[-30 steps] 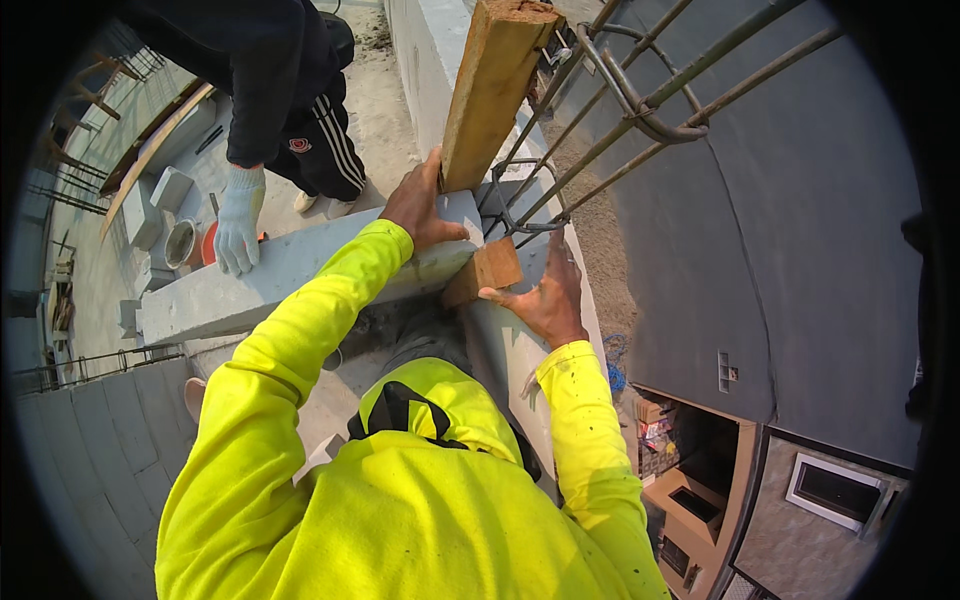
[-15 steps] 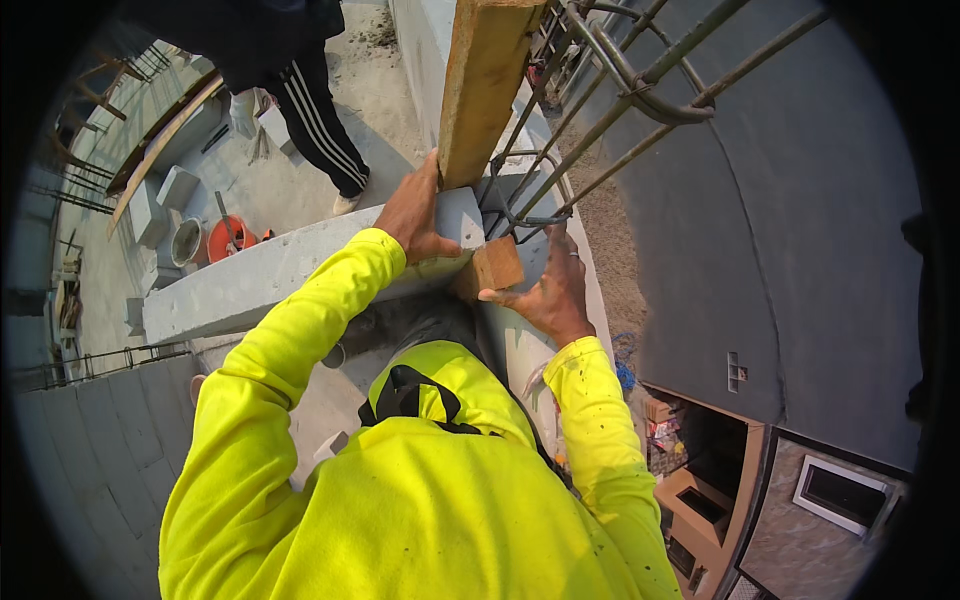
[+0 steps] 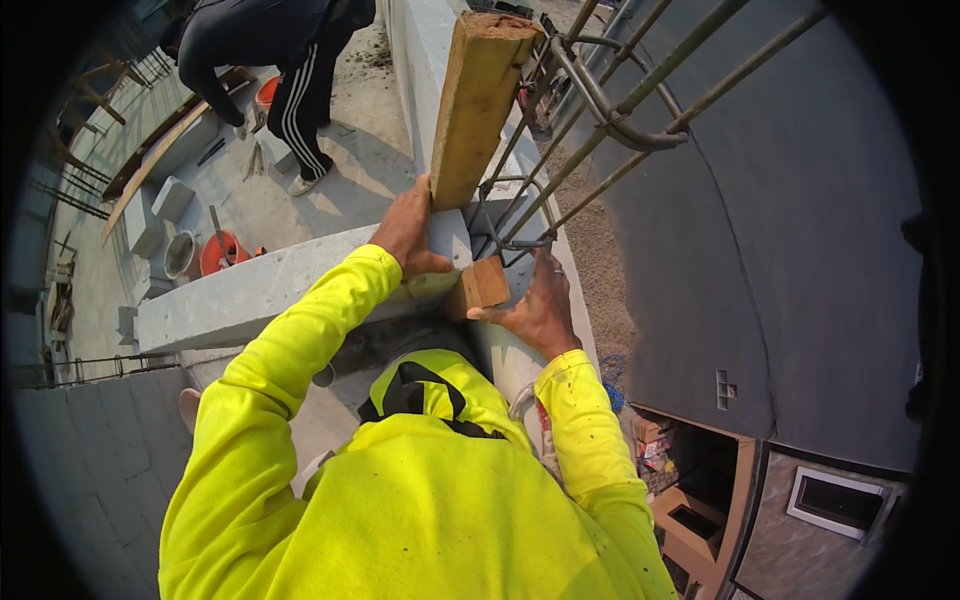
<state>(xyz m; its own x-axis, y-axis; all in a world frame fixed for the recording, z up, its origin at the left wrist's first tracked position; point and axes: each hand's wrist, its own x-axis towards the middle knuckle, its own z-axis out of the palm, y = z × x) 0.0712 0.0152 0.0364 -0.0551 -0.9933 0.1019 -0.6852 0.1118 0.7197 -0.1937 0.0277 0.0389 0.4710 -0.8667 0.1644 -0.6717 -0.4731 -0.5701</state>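
My left hand (image 3: pixel 408 236) lies over the end of a pale block wall (image 3: pixel 270 275), thumb spread from the fingers. Its fingertips reach the foot of an upright wooden plank (image 3: pixel 478 110). On the near side of the wall end, a short squared piece of timber (image 3: pixel 484 283) stands with its cut end up. My right hand (image 3: pixel 540 308) is spread beside it, thumb at the timber and fingers stretched up by the lowest loop of a rebar cage (image 3: pixel 630 125). Where those fingertips rest is partly hidden.
A co-worker (image 3: pixel 275 60) in dark clothes bends over at the far left. Near them stand an orange bucket (image 3: pixel 224 252), a grey bucket (image 3: pixel 183 256) and loose pale blocks (image 3: pixel 173 200). Beyond the wall edge on the right is a drop beside a dark grey wall (image 3: pixel 800 230).
The co-worker has bent down, and a second orange bucket shows beside them. The view has shifted slightly; both my hands keep nearly the same places at the timber and wall end.
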